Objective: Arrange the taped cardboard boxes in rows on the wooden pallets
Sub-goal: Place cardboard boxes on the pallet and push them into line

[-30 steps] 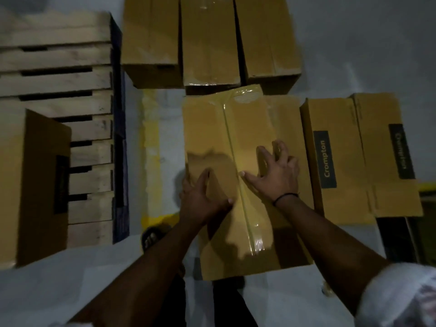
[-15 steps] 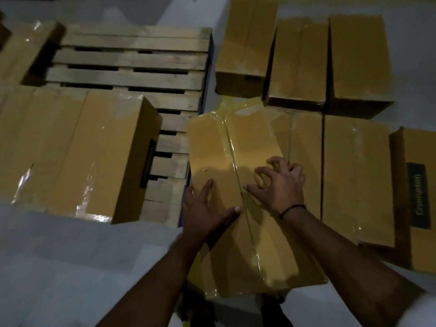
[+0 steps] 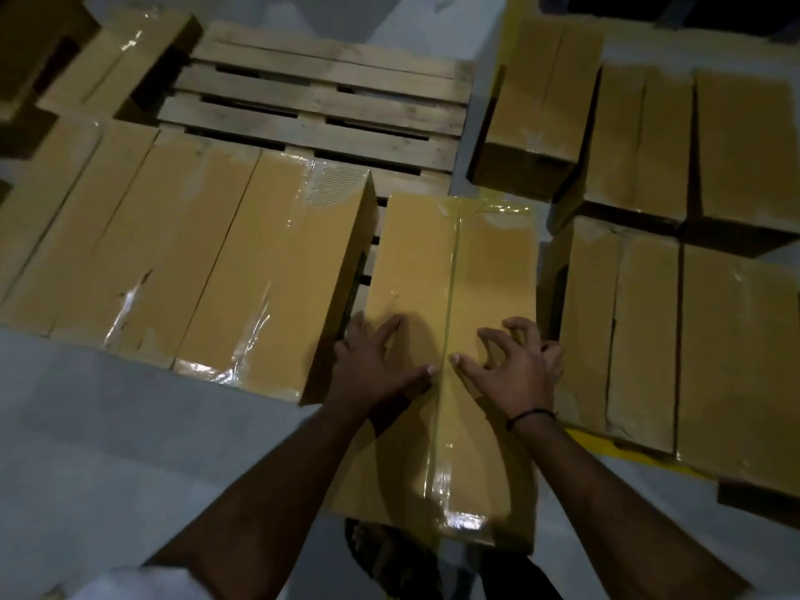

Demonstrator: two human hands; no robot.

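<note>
Grey floor [image 3: 130, 426] bears one pallet [image 3: 320, 101]; on one taped box [image 3: 411, 262], left hand [image 3: 372, 365] spreads flat, right hand [image 3: 515, 370] hooks its edge.

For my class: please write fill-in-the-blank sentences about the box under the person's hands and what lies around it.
A strip of clear ____ runs along the middle of the cardboard box.
The left hand and right hand both touch the box's ____ face.
A black band circles the ____ wrist.
Beyond the box lies a slatted ____ pallet.
Missing words: tape; top; right; wooden.
</note>
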